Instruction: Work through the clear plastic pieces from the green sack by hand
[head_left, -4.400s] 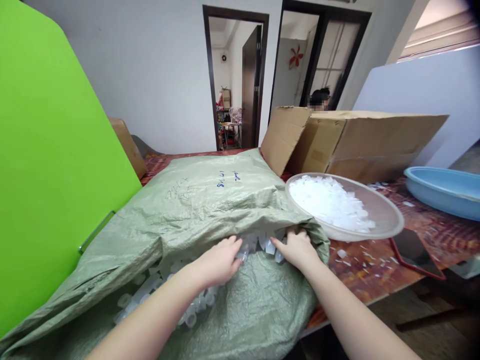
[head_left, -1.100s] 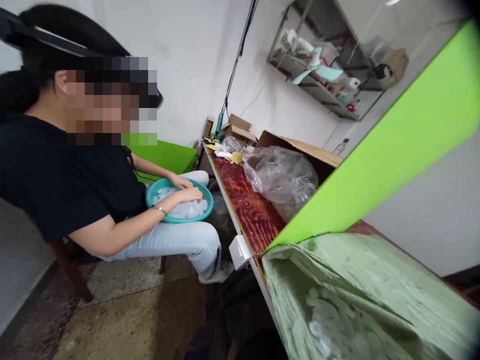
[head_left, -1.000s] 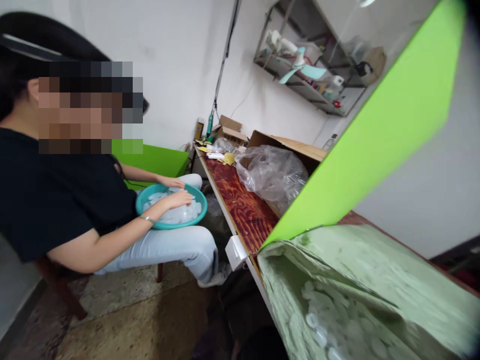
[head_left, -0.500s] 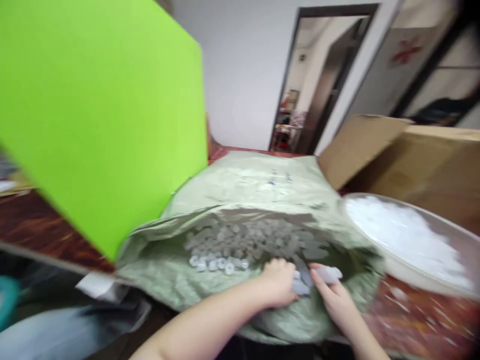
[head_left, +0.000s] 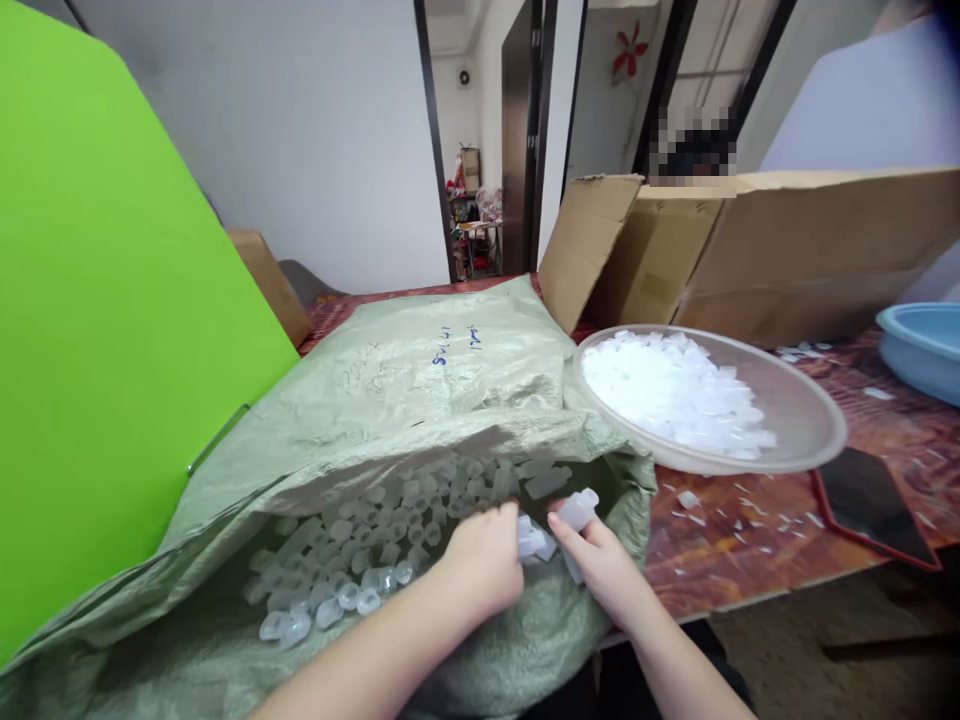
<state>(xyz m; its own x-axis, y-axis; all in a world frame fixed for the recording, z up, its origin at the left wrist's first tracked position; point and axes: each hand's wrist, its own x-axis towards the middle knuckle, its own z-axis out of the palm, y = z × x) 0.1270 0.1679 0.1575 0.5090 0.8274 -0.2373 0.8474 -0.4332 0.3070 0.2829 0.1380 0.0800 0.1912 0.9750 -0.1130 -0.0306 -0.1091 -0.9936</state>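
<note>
A pale green woven sack (head_left: pixel 405 370) lies with its mouth open toward me. Inside it are many translucent plastic pieces (head_left: pixel 397 525), tube-shaped with round ends. My left hand (head_left: pixel 484 560), at the sack's mouth, is closed round some of these pieces, which stick out on its right side. Just to the right, my right hand (head_left: pixel 600 565) grips translucent pieces between thumb and fingers, one end pointing up. A small gap separates the two hands. Beyond them, at the right, a round translucent basin (head_left: pixel 806 425) holds a heap of white plastic pieces (head_left: pixel 675 390).
A bright green panel (head_left: pixel 112 300) stands at the left. Behind the basin is an open cardboard box (head_left: pixel 810 260). A blue basin (head_left: pixel 922 350) and a red-edged dark tablet-like object (head_left: pixel 874 505) are at the right. White scraps dot the red-brown table (head_left: pixel 697 570).
The view has turned right, so the sack and panel appear further left and the blue basin shows. Both hands still hold pieces at the sack's mouth.
</note>
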